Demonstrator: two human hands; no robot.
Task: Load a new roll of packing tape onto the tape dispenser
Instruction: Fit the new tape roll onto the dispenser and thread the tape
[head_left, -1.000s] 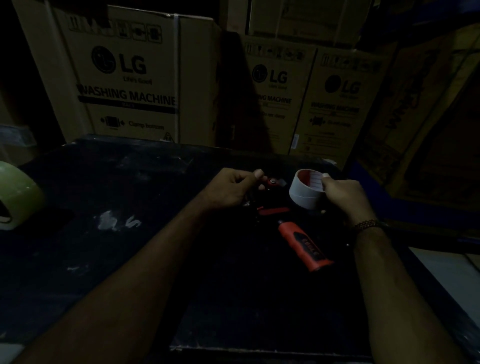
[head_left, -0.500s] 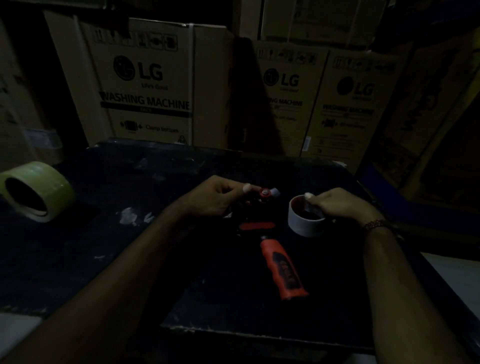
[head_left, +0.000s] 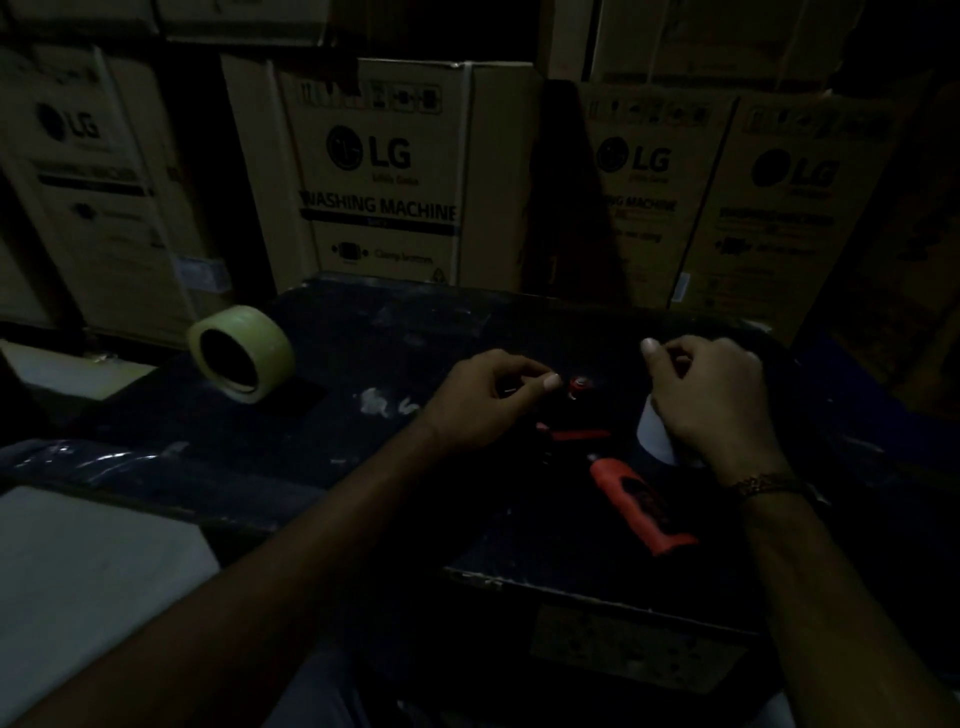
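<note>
The tape dispenser lies on the dark table, its red handle (head_left: 639, 501) pointing toward me and its red hub (head_left: 578, 387) at the far end. My left hand (head_left: 488, 402) pinches the dispenser's dark frame just left of the hub. My right hand (head_left: 711, 402) rests over a white empty tape core (head_left: 655, 434) that stands on the table right of the dispenser, and hides most of it. The new roll of pale clear tape (head_left: 241, 353) stands on its edge at the table's far left, away from both hands.
Large LG washing-machine cartons (head_left: 384, 171) stand in a wall right behind the table (head_left: 363, 467). A pale flat surface (head_left: 88, 566) lies at the near left, below the table edge. The light is very dim.
My right hand lowered the white core from the air onto the table beside the dispenser and now covers it. My view swung left, so the new roll sits closer to the middle.
</note>
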